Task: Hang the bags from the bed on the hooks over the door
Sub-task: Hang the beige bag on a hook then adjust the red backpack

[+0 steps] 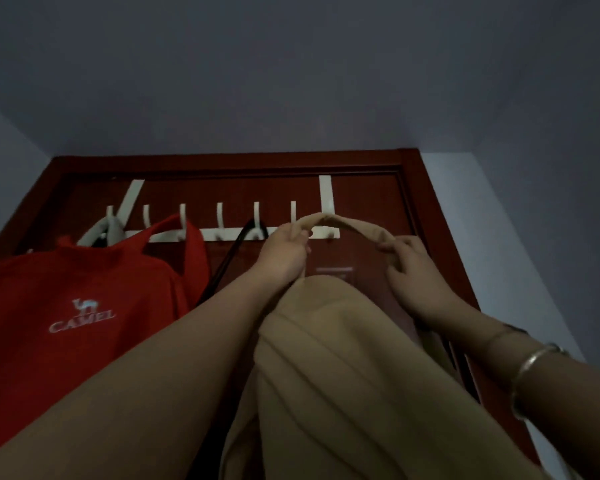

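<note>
A tan cloth bag (333, 368) hangs in front of me, and its strap (343, 223) arches up against the right end of the white over-door hook rack (222, 233). My left hand (284, 252) pinches the strap's left side just under a hook. My right hand (409, 268) holds the strap's right side. A red tote bag (84, 306) with a white logo hangs from hooks at the left. A black strap (236, 251) hangs from a middle hook; its bag is hidden behind my arm.
The rack sits on a dark red door (361, 195) in a matching frame. Several white hooks (220, 216) between the red bag and the black strap carry nothing. Pale walls flank the door, with the ceiling above. A bangle (530, 368) circles my right wrist.
</note>
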`<act>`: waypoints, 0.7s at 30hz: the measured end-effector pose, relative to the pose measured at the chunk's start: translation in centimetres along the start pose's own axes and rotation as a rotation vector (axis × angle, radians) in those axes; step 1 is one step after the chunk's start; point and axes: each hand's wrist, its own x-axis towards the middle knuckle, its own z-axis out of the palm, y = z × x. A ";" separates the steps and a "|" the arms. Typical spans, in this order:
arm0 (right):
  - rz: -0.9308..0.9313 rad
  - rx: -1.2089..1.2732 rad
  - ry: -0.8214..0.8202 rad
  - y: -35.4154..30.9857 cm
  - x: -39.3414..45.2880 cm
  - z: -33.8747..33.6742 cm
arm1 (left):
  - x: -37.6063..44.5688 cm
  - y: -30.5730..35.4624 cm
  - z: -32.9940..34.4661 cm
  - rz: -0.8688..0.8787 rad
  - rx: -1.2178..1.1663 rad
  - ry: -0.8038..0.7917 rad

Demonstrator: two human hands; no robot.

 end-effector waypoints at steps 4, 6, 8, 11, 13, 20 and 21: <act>0.026 -0.081 0.033 1.9 6.8 2.1 | 6.7 -1.6 2.1 0.038 -0.007 0.074; 0.039 -0.108 -0.001 2.4 10.6 3.2 | 10.2 -2.1 2.7 0.037 0.017 0.142; 0.042 -0.113 -0.060 2.7 13.9 4.2 | 13.5 -3.3 3.0 0.070 0.138 0.235; 0.067 -0.149 -0.148 3.3 16.3 5.9 | 15.5 -4.9 3.8 0.128 0.373 0.248; 0.106 -0.184 -0.177 4.1 16.4 7.1 | 15.3 -5.7 4.6 0.163 0.545 0.247; 0.166 -0.191 -0.167 3.4 16.5 7.5 | 14.8 -5.7 5.3 0.173 0.802 0.338; 0.163 -0.182 -0.166 2.9 16.8 7.3 | 15.1 -5.2 5.3 0.186 0.828 0.374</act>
